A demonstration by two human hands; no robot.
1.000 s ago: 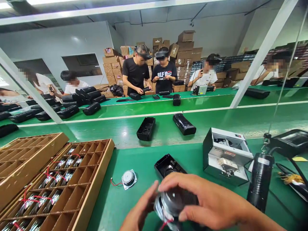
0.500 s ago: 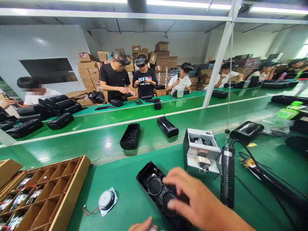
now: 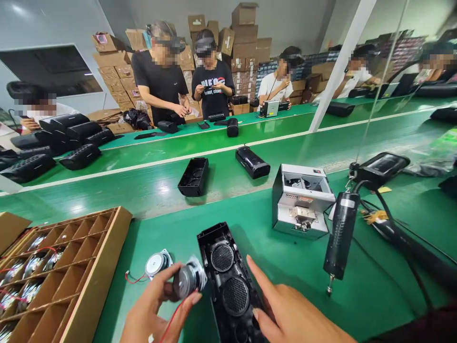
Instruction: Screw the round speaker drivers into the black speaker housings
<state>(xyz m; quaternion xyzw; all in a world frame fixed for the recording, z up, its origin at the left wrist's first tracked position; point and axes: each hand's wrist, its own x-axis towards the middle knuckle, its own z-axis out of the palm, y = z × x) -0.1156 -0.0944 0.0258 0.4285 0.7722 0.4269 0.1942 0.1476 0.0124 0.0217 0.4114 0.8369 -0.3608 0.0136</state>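
Observation:
My left hand (image 3: 157, 305) pinches a round speaker driver (image 3: 188, 280), with a silver back and square flange, between thumb and fingers; its red wire hangs down. The driver is held tilted beside a black speaker housing (image 3: 233, 267), which lies open side up with two round mesh grilles showing. My right hand (image 3: 285, 305) grips the housing's right wall, thumb over the rim and index finger stretched along the side. Its other fingers are mostly hidden. A second speaker driver (image 3: 155, 265) with a red wire lies on the green bench behind my left hand.
At left stands a divided cardboard box (image 3: 103, 267) of drivers. A grey-white machine (image 3: 303, 202) and a hanging black electric screwdriver (image 3: 342, 236) are at right. Another open housing (image 3: 193, 177) and a black speaker body (image 3: 252, 162) sit on the belt. Several people work across it.
My left hand has come up into view with a speaker driver. The housing has turned more upright in view, and my right hand has shifted from over the grilles to its right edge.

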